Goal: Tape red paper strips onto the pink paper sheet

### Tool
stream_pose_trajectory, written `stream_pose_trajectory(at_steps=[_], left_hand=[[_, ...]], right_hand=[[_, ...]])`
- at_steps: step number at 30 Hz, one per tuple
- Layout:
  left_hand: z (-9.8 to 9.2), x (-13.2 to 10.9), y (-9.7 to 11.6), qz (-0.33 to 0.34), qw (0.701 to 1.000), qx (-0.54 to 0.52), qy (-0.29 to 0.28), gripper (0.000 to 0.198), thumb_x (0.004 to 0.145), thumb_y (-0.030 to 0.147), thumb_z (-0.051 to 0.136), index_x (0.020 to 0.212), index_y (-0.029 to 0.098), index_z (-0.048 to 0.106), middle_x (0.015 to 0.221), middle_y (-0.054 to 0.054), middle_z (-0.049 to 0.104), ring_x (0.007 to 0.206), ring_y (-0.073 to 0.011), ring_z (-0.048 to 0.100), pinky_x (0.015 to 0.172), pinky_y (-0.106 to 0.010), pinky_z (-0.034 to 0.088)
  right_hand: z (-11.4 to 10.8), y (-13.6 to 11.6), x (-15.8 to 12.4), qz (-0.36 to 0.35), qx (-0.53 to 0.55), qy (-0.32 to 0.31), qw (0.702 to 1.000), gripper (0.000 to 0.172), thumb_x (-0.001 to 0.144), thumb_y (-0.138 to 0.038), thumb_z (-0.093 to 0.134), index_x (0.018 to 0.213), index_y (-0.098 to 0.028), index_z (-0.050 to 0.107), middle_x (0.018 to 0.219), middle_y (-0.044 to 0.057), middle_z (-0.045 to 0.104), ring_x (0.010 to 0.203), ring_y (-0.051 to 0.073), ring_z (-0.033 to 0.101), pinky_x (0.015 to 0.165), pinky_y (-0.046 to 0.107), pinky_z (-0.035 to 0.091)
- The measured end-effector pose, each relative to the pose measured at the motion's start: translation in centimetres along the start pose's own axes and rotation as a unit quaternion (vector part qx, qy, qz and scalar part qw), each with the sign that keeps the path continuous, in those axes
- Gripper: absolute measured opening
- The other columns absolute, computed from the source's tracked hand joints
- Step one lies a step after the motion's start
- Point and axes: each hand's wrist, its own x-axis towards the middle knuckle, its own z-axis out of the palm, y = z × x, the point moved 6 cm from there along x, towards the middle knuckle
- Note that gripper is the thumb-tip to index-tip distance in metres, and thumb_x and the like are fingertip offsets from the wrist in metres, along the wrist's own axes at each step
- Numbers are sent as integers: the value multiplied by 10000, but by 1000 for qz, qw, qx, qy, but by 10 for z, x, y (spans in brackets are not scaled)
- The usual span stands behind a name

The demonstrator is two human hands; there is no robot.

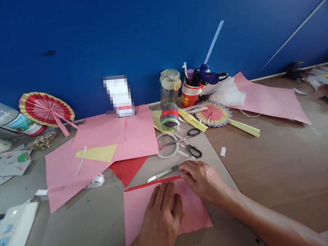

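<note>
A pink paper sheet lies on the grey mat in front of me. A thin red folded strip runs along its top edge. My left hand lies flat on the pink sheet, fingers stretched toward the strip. My right hand rests at the strip's right end, fingertips pressed down on the fold. A silver utility knife lies just beyond the strip, close to my right fingertips. Neither hand holds anything.
Scissors and a tape ring lie behind the knife. A stack of coloured tape rolls, a bottle, a cup of tools, paper fans and loose pink sheets lie about. Blue wall behind.
</note>
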Motion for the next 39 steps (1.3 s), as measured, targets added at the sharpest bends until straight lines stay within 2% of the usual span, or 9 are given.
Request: stream_pose_trajectory(at_steps=[9,24,30,35,39], left_hand=[[1,1,1,3,1000,5,-18,209,845,221,530,1029,150,600,1232,-159,586,1143,-284,542,946,-424,438],[-1,2,0,20,999,37,9,197,837,248,524,998,161,599,1202,-139,615,1094,-265,585,923,-386,456],[1,1,-2,2,999,34,21,185,847,259,517,985,174,606,1187,-122,630,1081,-255,587,944,-374,447],[1,1,-2,6,1000,27,7,206,832,258,538,1003,157,594,1213,-140,608,1098,-269,580,928,-384,466],[-1,3,-2,11,1000,27,6,183,822,192,526,987,147,591,1200,-163,610,1087,-289,591,907,-412,485]], right_hand=[[1,-2,0,-3,-33,-4,999,148,834,-131,451,825,-189,587,781,34,651,742,167,579,688,267,342],[1,-2,0,0,-73,-4,997,116,850,-147,471,770,-193,541,757,14,625,726,165,566,668,273,317],[-2,2,0,14,-82,-6,997,164,861,-140,454,741,-192,552,736,19,620,693,156,562,657,272,315],[-10,5,0,22,-75,-4,997,217,876,-130,424,723,-187,567,737,25,618,691,154,561,664,273,332],[-19,7,0,1,-22,6,1000,225,878,-130,425,769,-187,613,777,28,618,740,156,573,692,270,363]])
